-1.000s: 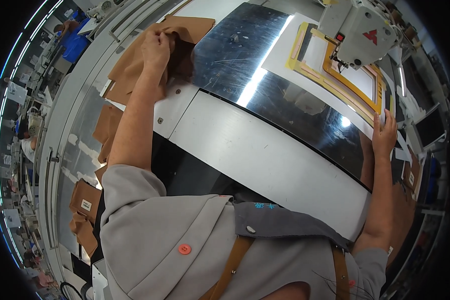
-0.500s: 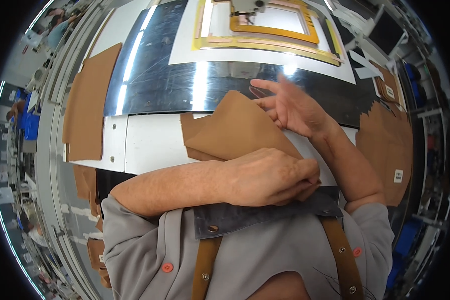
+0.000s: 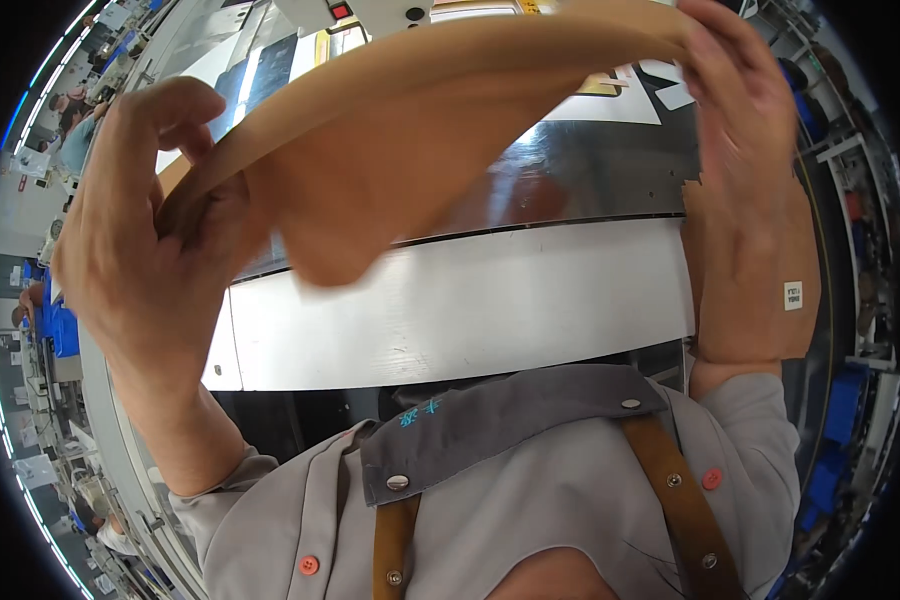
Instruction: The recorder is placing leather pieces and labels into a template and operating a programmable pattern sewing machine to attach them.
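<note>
A limp brown fabric piece (image 3: 390, 130) is stretched between my hands, lifted off the work surface and smeared by motion. Its upper edge bows across the view, and a loose flap droops toward my left side. My left hand (image 3: 130, 230) is closed on the left end, fingers curled over the edge. At the far right end, my right hand (image 3: 745, 125) grips the other corner, fingers bent around it. The raised fabric hides much of the machine bed and the yellow-edged frame behind it.
A white table strip (image 3: 460, 310) lies in front of me, with a dark shiny plate (image 3: 620, 170) beyond it. Part of a white machine head (image 3: 370, 14) shows at the top. Labelled brown pieces (image 3: 755, 290) lie at right, near blue bins (image 3: 846, 400).
The brown fabric has gone from the near table edge up into the air. My left hand has swung from the right over to the left; my right hand has closed on the fabric.
</note>
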`<state>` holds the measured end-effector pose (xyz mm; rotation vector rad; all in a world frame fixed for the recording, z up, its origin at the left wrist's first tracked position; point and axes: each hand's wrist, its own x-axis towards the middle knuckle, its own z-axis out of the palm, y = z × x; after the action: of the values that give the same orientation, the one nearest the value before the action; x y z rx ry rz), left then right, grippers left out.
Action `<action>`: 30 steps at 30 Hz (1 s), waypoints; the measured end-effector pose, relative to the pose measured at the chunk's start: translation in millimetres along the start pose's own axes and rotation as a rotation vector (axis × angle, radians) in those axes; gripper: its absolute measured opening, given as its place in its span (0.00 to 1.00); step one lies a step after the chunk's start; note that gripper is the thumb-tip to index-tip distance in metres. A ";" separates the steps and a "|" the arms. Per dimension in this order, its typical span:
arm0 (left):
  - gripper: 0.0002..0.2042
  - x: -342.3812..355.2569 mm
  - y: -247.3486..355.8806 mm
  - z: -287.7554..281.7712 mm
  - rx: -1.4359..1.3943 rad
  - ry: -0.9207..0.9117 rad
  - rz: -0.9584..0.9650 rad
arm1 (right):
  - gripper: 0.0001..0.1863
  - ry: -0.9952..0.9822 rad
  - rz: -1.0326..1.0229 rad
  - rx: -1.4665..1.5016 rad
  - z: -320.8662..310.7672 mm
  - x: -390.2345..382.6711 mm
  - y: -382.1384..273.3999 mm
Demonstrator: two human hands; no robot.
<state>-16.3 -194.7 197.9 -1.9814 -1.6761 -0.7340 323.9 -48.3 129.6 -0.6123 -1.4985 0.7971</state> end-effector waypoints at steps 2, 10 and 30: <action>0.15 -9.8 -3.0 -0.5 0.243 0.171 0.429 | 0.13 0.181 -0.080 -0.184 5.8 -41.3 -31.6; 0.10 -88.6 6.6 82.1 -0.260 -0.335 0.339 | 0.11 -0.117 0.679 -0.427 -56.0 -176.3 -46.6; 0.16 -36.4 -45.4 185.4 -0.659 -0.599 -0.533 | 0.29 -0.501 0.355 -1.103 -36.1 -24.5 109.0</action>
<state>-44.6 -96.2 32.8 -2.3601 -2.6489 -1.0491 352.9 4.4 28.7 -1.6102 -2.3110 0.3133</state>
